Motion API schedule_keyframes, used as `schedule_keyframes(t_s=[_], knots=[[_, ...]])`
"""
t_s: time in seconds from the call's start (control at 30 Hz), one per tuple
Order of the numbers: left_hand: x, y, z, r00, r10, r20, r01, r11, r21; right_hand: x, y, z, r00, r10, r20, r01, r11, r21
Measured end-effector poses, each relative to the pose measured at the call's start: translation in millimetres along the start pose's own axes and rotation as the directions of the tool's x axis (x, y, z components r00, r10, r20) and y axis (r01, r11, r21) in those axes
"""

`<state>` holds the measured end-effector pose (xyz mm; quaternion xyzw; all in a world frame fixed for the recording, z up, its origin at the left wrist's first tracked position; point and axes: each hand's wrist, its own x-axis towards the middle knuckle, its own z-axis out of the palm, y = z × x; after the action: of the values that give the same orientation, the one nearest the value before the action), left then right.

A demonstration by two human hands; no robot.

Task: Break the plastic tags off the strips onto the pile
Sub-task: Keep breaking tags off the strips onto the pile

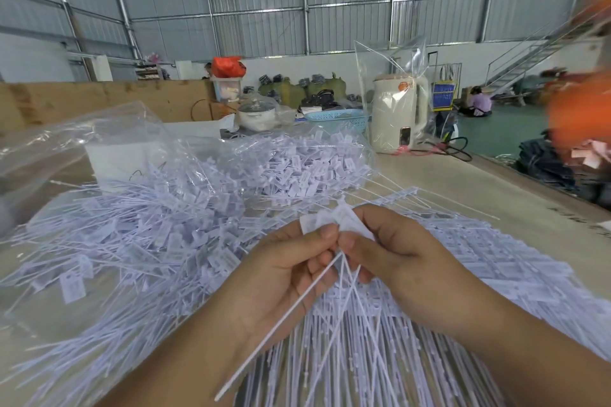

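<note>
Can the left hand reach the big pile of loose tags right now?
Probably yes. The pile lies just beside the left hand with nothing between, but that hand is pinching a bunch of tags.

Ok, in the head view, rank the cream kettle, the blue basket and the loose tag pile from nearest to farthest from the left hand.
From the left hand:
1. Loose tag pile, just to its left on the table.
2. Cream kettle, farther back on the right.
3. Blue basket, behind, left of the kettle; close to it in rank.

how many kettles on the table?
1. A cream electric kettle stands at the far right of the table, partly inside a clear plastic bag, behind the pile of loose tags. Others could be hidden behind the clutter.
</note>
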<state>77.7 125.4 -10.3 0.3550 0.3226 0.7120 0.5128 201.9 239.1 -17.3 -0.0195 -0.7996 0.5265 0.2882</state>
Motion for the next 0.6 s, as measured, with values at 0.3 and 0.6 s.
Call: schedule_keyframes(t_s=[0.3,0.6], knots=[[1.6,-13.9,15.0,0.959,0.071,-0.275,0.019,0.949,0.314,-1.7,5.4,4.7,0.997,-0.015,0.079,0.018,0.999,-0.045],[-0.2,-14.4,13.3,0.920,0.223,-0.323,-0.059,0.892,0.447,-2.9,1.7,4.3,0.994,0.053,0.092,-0.023,0.952,-0.305]])
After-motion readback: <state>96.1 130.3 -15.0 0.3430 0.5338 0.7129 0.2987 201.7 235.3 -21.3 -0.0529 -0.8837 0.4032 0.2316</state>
